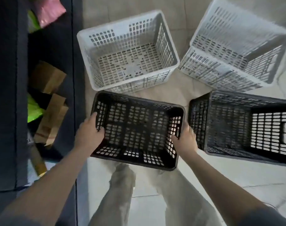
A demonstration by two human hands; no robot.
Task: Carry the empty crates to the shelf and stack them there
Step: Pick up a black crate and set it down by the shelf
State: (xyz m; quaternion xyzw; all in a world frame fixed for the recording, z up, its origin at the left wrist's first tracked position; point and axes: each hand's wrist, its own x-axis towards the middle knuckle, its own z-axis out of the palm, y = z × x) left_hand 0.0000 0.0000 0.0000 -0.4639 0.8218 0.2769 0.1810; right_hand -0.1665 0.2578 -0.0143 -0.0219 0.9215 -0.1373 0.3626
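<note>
Seen from above: a black crate (137, 129) sits between both hands over a tiled floor (237, 181). The left hand (90, 132) and right hand (185, 137) each curl over its short end walls, gripping. Three more crates lie beyond and beside.

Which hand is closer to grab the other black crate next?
Probably the right hand. It grips the right end of the held black slotted plastic crate, right beside the second black plastic crate. The left hand grips the far end, next to the dark shelf.
</note>
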